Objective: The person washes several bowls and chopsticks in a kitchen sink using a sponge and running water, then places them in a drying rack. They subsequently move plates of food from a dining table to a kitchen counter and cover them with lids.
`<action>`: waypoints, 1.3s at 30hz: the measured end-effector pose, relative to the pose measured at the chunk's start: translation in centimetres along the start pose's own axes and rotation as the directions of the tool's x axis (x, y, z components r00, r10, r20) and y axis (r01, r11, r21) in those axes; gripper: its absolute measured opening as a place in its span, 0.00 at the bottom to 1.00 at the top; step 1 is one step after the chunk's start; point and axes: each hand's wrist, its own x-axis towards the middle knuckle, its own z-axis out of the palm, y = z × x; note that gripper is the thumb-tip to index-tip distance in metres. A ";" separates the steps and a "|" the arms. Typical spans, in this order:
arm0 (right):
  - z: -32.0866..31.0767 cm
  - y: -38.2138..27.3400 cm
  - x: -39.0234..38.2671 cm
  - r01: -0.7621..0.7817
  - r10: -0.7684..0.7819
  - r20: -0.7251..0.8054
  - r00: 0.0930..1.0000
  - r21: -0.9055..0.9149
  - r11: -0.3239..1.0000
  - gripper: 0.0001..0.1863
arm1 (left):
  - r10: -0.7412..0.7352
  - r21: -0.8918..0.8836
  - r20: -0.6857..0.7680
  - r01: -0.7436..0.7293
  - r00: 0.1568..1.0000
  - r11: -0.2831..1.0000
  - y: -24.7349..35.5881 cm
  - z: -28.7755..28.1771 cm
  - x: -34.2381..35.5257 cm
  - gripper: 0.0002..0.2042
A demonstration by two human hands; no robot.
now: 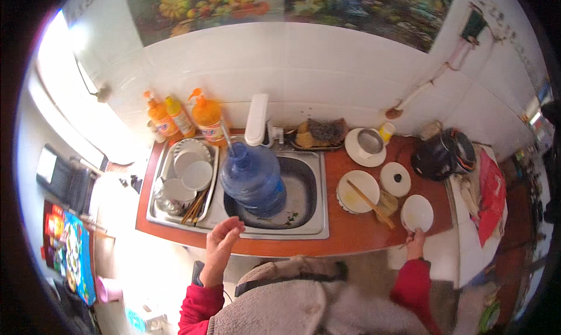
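Note:
My right hand [415, 241] grips the near edge of a small white bowl [417, 209] at the right end of the wooden counter. My left hand [225, 241] is raised at the counter's front edge with loosely curved fingers apart and nothing in them. It is below a large blue plastic water jug [250, 180], which stands upright in the steel sink [304, 189] under a white tap [256, 118]. Left of my right hand, chopsticks [369, 202] rest across a white bowl [356, 183], with a white lid [395, 179] behind them.
Dishes [187, 162] fill the left drainer, with orange bottles [207, 116] behind. Sponges [318, 133] lie behind the sink. A steel cup [370, 141] on saucers and a black pot [435, 159] stand back right. Red cloth [489, 194] lies far right; a pink bin [109, 289] is low left.

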 end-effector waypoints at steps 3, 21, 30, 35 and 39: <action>2.0 -0.7 1.0 -0.041 0.040 -0.027 0.999 -0.022 0.999 0.09 | 0.030 0.019 -0.110 -0.028 0.993 0.999 0.6 -0.2 1.9 0.16; 16.3 -1.6 -11.1 0.835 -0.339 0.826 0.450 -0.524 -0.168 0.15 | 0.081 0.036 -0.086 -0.078 0.993 0.996 -0.4 -2.5 9.3 0.14; 21.6 1.4 -13.4 0.837 -0.232 0.932 0.280 -0.355 -0.416 0.19 | 0.152 0.056 -0.147 -0.146 0.977 0.988 0.2 -4.8 12.2 0.14; 25.8 3.8 -18.5 0.982 -0.113 0.993 0.027 -0.047 -0.183 0.20 | 0.237 0.138 -0.119 -0.220 0.964 0.966 0.2 -4.7 17.3 0.14; 29.5 9.4 -22.4 0.987 0.090 0.996 0.006 -0.020 0.158 0.19 | 0.253 0.195 -0.074 -0.235 0.965 0.952 0.4 -3.5 20.7 0.14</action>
